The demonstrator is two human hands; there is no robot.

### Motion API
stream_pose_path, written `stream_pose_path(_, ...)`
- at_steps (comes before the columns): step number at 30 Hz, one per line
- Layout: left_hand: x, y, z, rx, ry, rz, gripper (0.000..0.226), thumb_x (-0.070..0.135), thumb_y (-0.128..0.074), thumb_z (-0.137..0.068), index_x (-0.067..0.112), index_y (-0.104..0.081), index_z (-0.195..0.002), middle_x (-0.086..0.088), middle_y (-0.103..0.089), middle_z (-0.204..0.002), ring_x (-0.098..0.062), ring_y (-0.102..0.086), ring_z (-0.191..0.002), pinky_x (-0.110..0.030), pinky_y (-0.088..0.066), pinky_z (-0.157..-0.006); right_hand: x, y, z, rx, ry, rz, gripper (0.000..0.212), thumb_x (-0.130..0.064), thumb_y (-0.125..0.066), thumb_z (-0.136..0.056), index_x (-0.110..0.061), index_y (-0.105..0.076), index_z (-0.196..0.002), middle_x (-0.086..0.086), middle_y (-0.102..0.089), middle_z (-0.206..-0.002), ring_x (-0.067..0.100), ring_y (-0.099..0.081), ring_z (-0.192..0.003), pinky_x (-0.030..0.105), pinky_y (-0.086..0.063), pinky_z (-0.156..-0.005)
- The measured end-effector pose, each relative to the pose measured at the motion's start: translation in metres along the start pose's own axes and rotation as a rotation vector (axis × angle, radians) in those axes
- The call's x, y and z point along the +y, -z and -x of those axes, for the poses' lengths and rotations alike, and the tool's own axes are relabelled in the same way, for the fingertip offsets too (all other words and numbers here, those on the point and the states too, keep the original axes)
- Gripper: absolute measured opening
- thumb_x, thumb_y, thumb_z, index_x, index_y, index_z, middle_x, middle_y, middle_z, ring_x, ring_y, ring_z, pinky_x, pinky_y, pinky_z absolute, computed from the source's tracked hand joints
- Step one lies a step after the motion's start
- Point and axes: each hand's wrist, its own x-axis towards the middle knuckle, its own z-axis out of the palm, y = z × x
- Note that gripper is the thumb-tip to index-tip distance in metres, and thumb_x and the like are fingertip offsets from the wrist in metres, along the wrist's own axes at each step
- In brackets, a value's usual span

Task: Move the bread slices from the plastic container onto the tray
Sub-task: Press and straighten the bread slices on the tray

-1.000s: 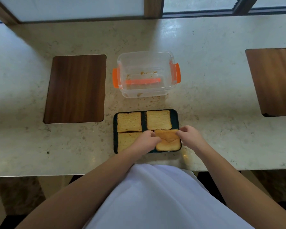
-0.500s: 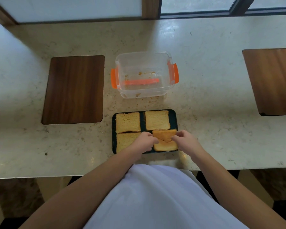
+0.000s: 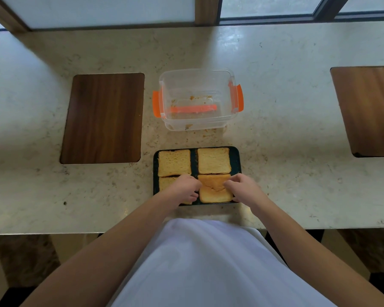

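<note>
A dark tray [image 3: 235, 155] lies at the counter's near edge and holds several bread slices. Two slices [image 3: 174, 162] [image 3: 213, 160] fill its far half. A third slice [image 3: 165, 182] at the near left is mostly hidden under my left hand [image 3: 184, 188]. At the near right a browner slice [image 3: 213, 181] lies tilted over another slice [image 3: 215, 196]. My left hand and my right hand [image 3: 242, 188] pinch this top slice from either side. The clear plastic container [image 3: 197, 100] with orange clips stands behind the tray and holds only crumbs.
A dark wooden board [image 3: 102, 118] is set into the pale stone counter [image 3: 286, 140] to the left, and another wooden board [image 3: 368, 109] lies at the right edge. Crumbs lie between container and tray. A window frame runs along the back.
The top browner slice has gone down onto the near-right slice and both hands have come closer together on it. The camera view has shifted slightly.
</note>
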Motion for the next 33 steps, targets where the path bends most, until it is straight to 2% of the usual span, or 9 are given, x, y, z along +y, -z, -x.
stream_pose_path(6,0.002,0.006,-0.008,-0.007,-0.042,0.008,0.045,0.021,-0.055,-0.099,0.01,-0.049,-0.142,-0.009,-0.06,-0.125,-0.017,-0.066,-0.093,-0.034,-0.06,-0.085,-0.001,0.006,-0.005,0.019,-0.038,-0.071,0.027,-0.026,-0.058,-0.096,-0.015,-0.059,-0.121,0.001,-0.064,-0.11,0.012,-0.061,-0.095,0.035,-0.059,-0.081)
stream_pose_path(9,0.006,0.009,-0.009,0.004,-0.128,-0.005,0.054,0.028,-0.054,-0.099,0.018,-0.04,-0.15,0.0,-0.055,-0.114,-0.019,-0.063,-0.099,-0.031,-0.057,-0.077,-0.009,0.01,-0.01,0.042,-0.037,-0.12,0.041,-0.023,-0.058,-0.097,-0.012,-0.054,-0.136,0.0,-0.06,-0.109,0.014,-0.06,-0.098,0.034,-0.058,-0.079)
stream_pose_path(12,0.017,0.01,-0.006,0.008,-0.155,0.002,0.058,0.031,-0.054,-0.097,0.025,-0.036,-0.153,0.008,-0.054,-0.1,-0.019,-0.061,-0.1,-0.032,-0.056,-0.077,-0.02,0.009,-0.016,0.02,-0.032,-0.13,0.058,-0.023,-0.057,-0.097,-0.012,-0.041,-0.152,-0.003,-0.057,-0.102,0.011,-0.058,-0.09,0.032,-0.056,-0.076)
stream_pose_path(14,0.024,0.01,-0.004,-0.013,-0.151,0.011,0.059,0.03,-0.055,-0.097,0.028,-0.036,-0.152,0.006,-0.057,-0.108,-0.021,-0.061,-0.102,-0.033,-0.056,-0.077,-0.027,0.007,-0.019,0.008,-0.031,-0.114,0.062,-0.025,-0.058,-0.096,-0.015,-0.038,-0.154,-0.007,-0.055,-0.098,0.009,-0.056,-0.088,0.035,-0.055,-0.079)
stream_pose_path(17,0.029,0.009,-0.002,-0.035,-0.146,0.006,0.059,0.031,-0.055,-0.097,0.029,-0.036,-0.153,-0.004,-0.053,-0.139,-0.025,-0.061,-0.106,-0.033,-0.055,-0.077,-0.031,0.006,-0.022,-0.003,-0.038,-0.097,0.064,-0.028,-0.059,-0.095,-0.017,-0.037,-0.155,-0.005,-0.054,-0.099,0.013,-0.055,-0.092,0.036,-0.054,-0.08)
stream_pose_path(19,0.029,0.008,-0.003,-0.044,-0.141,0.023,0.059,0.031,-0.055,-0.097,0.028,-0.037,-0.152,-0.005,-0.049,-0.145,-0.026,-0.06,-0.107,-0.036,-0.056,-0.081,-0.031,0.006,-0.023,-0.007,-0.046,-0.087,0.066,-0.03,-0.059,-0.095,-0.017,-0.037,-0.156,-0.004,-0.054,-0.101,0.015,-0.056,-0.097,0.036,-0.054,-0.079)
stream_pose_path(21,0.029,0.008,-0.004,-0.048,-0.128,0.045,0.057,0.03,-0.056,-0.097,0.028,-0.038,-0.151,-0.006,-0.049,-0.145,-0.027,-0.059,-0.109,-0.04,-0.057,-0.087,-0.031,0.007,-0.023,-0.014,-0.051,-0.073,0.066,-0.032,-0.059,-0.095,-0.018,-0.037,-0.155,-0.004,-0.056,-0.103,0.016,-0.057,-0.1,0.035,-0.055,-0.079)
stream_pose_path(25,0.031,0.006,-0.007,-0.046,-0.115,0.063,0.052,0.03,-0.056,-0.097,0.026,-0.043,-0.147,-0.005,-0.049,-0.134,-0.029,-0.058,-0.109,-0.046,-0.058,-0.089,-0.029,0.008,-0.026,-0.011,-0.059,-0.044,0.063,-0.035,-0.06,-0.095,-0.015,-0.042,-0.152,0.004,-0.058,-0.127,0.02,-0.057,-0.115,0.035,-0.057,-0.081)
stream_pose_path(33,0.034,-0.001,-0.005,-0.055,-0.098,0.112,0.042,0.027,-0.053,-0.099,0.022,-0.049,-0.14,-0.003,-0.045,-0.129,-0.03,-0.052,-0.115,-0.05,-0.062,-0.082,-0.026,0.012,-0.028,0.011,-0.044,-0.037,0.055,-0.033,-0.059,-0.095,-0.013,-0.05,-0.146,0.005,-0.062,-0.118,0.019,-0.06,-0.109,0.037,-0.058,-0.083)
